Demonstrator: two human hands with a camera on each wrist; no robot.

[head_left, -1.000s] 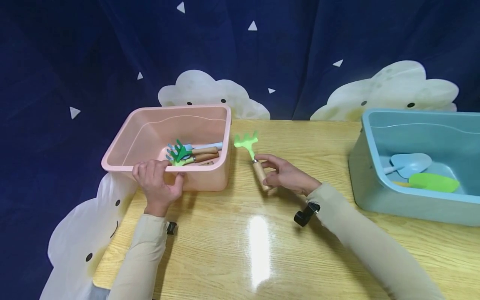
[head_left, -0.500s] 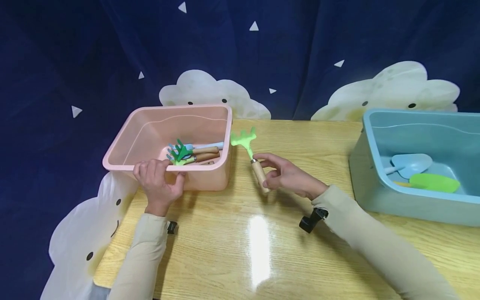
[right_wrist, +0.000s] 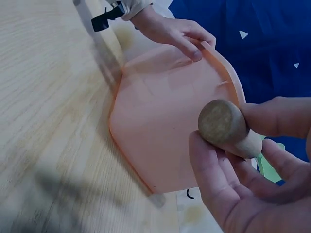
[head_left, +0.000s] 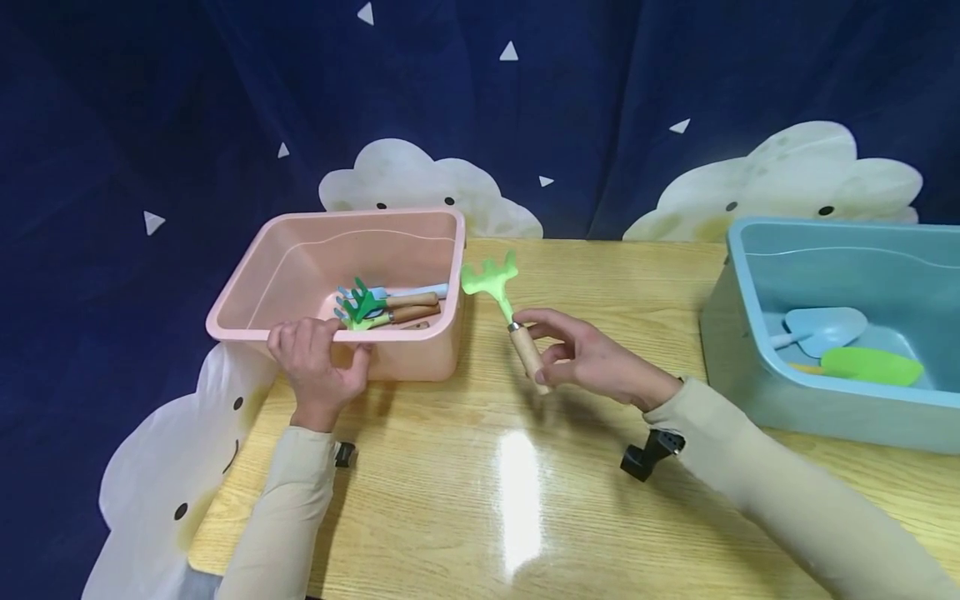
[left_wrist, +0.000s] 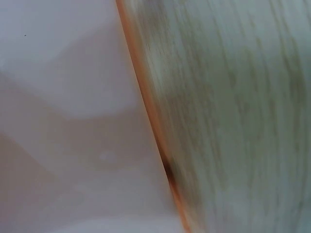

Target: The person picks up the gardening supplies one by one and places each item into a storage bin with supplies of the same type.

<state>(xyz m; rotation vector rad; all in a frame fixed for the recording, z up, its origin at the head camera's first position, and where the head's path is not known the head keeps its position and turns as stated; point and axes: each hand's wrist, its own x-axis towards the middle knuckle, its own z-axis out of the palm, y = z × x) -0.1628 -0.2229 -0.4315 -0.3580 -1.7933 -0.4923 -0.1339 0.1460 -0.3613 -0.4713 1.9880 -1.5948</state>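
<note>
My right hand (head_left: 592,362) pinches the wooden handle of a small hand rake (head_left: 527,350) with light green tines, held over the table to the right of the pink bin (head_left: 397,358). The tines point away from me, and the butt of the handle (right_wrist: 218,124) faces the right wrist camera. My left hand (head_left: 315,367) grips the bin's near rim, fingers over the edge and thumb outside. Inside that bin lie a dark green hand rake (head_left: 365,302), a pale blue tool (head_left: 416,292) and other wooden-handled tools, partly overlapping. The left wrist view shows only bin wall and table.
A blue bin (head_left: 825,417) stands on the right of the wooden table (head_left: 450,500). It holds a light blue shovel (head_left: 828,329) and a light green shovel (head_left: 870,365). A dark blue curtain (head_left: 585,108) with white clouds hangs behind the table.
The rake first shifted slightly away from me and left, then its handle came back right and nearer with my right hand. My left hand has stayed on the pink bin's rim.
</note>
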